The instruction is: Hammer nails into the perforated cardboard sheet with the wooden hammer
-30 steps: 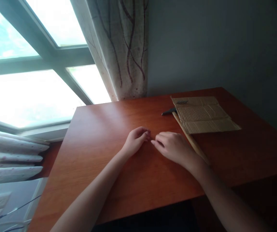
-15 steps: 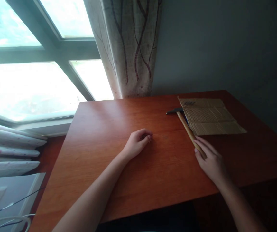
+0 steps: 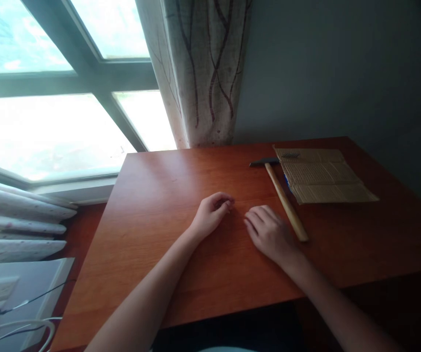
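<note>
My left hand (image 3: 210, 215) rests on the reddish wooden table (image 3: 166, 195) with its fingers curled in against the thumb; what they pinch, if anything, is too small to see. My right hand (image 3: 269, 233) lies flat on the table just right of it, fingers stretched out and holding nothing. A hammer (image 3: 285, 203) with a pale wooden handle and a dark head lies right of my right hand, its handle end close to my knuckles but not touched.
A flat piece of corrugated cardboard (image 3: 323, 177) lies at the table's far right, with a few small dark nails (image 3: 290, 155) on its back corner. A patterned curtain (image 3: 203, 73) and a window (image 3: 49, 132) stand behind the table. A socket and cables (image 3: 1, 293) sit low on the left.
My right hand went right to the hammer handle, then came back beside my left hand. The hammer now lies a little left, clear of the cardboard. My left hand stayed put.
</note>
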Motion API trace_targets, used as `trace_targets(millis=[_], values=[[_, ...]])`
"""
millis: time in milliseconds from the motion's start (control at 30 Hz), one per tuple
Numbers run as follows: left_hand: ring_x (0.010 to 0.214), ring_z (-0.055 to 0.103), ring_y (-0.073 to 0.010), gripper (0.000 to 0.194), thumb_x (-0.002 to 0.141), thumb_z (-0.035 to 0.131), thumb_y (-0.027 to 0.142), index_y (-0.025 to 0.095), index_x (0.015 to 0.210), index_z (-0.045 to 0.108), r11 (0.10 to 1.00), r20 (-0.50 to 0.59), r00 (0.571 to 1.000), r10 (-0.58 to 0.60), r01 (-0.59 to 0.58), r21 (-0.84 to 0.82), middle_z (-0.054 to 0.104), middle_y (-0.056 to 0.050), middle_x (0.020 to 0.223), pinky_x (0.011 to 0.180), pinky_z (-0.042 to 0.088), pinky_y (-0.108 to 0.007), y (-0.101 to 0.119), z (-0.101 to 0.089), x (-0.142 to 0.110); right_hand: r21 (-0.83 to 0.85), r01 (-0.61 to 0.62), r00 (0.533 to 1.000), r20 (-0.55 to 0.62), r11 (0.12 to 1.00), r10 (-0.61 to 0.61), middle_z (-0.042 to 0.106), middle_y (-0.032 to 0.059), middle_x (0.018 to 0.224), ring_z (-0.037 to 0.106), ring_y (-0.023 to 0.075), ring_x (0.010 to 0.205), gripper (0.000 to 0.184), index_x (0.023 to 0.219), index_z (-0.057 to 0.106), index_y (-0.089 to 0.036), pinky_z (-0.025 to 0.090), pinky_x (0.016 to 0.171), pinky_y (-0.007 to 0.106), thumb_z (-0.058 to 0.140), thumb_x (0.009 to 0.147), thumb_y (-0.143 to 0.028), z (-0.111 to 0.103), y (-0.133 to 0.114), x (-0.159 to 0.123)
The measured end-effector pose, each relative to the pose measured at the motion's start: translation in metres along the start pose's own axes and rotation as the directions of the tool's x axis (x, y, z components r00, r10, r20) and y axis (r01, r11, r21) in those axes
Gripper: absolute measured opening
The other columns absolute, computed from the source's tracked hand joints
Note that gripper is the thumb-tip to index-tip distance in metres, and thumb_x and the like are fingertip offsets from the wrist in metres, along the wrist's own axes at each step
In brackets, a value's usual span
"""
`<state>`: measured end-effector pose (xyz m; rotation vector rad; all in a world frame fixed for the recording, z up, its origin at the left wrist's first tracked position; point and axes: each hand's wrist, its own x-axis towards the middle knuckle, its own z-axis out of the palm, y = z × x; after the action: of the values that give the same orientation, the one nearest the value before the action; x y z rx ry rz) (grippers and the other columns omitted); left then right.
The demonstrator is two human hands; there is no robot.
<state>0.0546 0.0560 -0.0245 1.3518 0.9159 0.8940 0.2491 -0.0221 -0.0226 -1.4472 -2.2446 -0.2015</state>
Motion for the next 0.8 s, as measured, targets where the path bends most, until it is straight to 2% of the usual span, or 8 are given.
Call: trace_targets(millis=[33,100,200,333,433,633,800], values=[[0.081,0.066,-0.0164,0.018,0.086,0.064,0.029,0.013,0.093,0.068,1.000,-0.014,1.000,0.006,-0.006,-0.001,0.071,-0.007,0.090,0.076,0.052,-0.027,0.002,0.000,-0.001,0.008,0.065,0.997,0.040,0.998,-0.066,0.070,0.0094,0.080,0.064,0.0221,0.077,0.020,0.083,0.069,-0.016,0.050,0.069,0.035,0.054,0.095,-0.019,0.005,-0.011,0.011],[0.086,0.066,-0.0179,0.019,0.086,0.066,0.031,0.014,0.094,0.070,1.000,-0.014,1.000,0.021,-0.020,0.019,0.073,-0.008,0.093,0.080,0.052,-0.027,0.008,-0.003,-0.004,0.036,0.145,0.988,0.041,0.989,-0.146,0.069,0.0074,0.072,0.063,0.0200,0.067,0.022,0.079,0.071,-0.017,0.046,0.060,0.032,0.055,0.094,-0.023,0.017,-0.027,0.033],[0.089,0.066,-0.0193,0.018,0.086,0.067,0.031,0.014,0.089,0.071,0.998,0.021,0.999,0.049,-0.049,0.046,0.073,-0.008,0.092,0.085,0.050,-0.028,0.016,-0.010,-0.006,0.064,0.220,0.975,0.020,0.973,-0.222,0.072,0.0092,0.070,0.063,0.0198,0.060,0.018,0.080,0.075,-0.015,0.044,0.056,0.032,0.061,0.087,-0.023,0.035,-0.038,0.058],[0.095,0.065,-0.0209,0.018,0.086,0.068,0.032,0.015,0.084,0.069,0.997,0.047,0.996,0.072,-0.071,-0.024,0.072,-0.008,0.095,0.090,0.049,-0.030,0.024,-0.017,-0.006,0.093,0.288,0.957,-0.039,0.953,-0.286,0.077,0.0126,0.079,0.066,0.0190,0.061,0.020,0.087,0.078,-0.012,0.045,0.056,0.031,0.061,0.086,-0.022,0.047,-0.038,0.069],[0.100,0.063,-0.0223,0.021,0.086,0.070,0.034,0.015,0.079,0.067,0.995,0.099,0.992,0.084,-0.079,-0.059,0.070,-0.010,0.100,0.095,0.047,-0.032,0.027,-0.019,-0.006,0.112,0.331,0.942,-0.102,0.937,-0.321,0.077,0.0126,0.080,0.067,0.0184,0.062,0.021,0.085,0.078,-0.013,0.046,0.057,0.030,0.059,0.087,-0.021,0.047,-0.033,0.067],[0.107,0.062,-0.0250,0.021,0.086,0.072,0.036,0.015,0.083,0.074,0.987,0.227,0.967,0.113,-0.083,-0.135,0.067,-0.013,0.107,0.100,0.047,-0.036,0.033,-0.022,-0.010,0.166,0.415,0.895,-0.249,0.894,-0.369,0.068,0.0047,0.063,0.062,0.0163,0.059,0.026,0.061,0.067,-0.019,0.045,0.059,0.030,0.058,0.086,-0.020,0.030,-0.031,0.062],[0.111,0.062,-0.0276,0.020,0.085,0.073,0.035,0.015,0.086,0.077,0.983,0.298,0.942,0.157,-0.120,-0.139,0.066,-0.014,0.111,0.102,0.047,-0.039,0.034,-0.025,-0.012,0.228,0.491,0.836,-0.397,0.841,-0.380,0.066,0.0028,0.063,0.061,0.0175,0.062,0.020,0.063,0.064,-0.020,0.047,0.059,0.032,0.059,0.082,-0.016,0.017,-0.034,0.064]])
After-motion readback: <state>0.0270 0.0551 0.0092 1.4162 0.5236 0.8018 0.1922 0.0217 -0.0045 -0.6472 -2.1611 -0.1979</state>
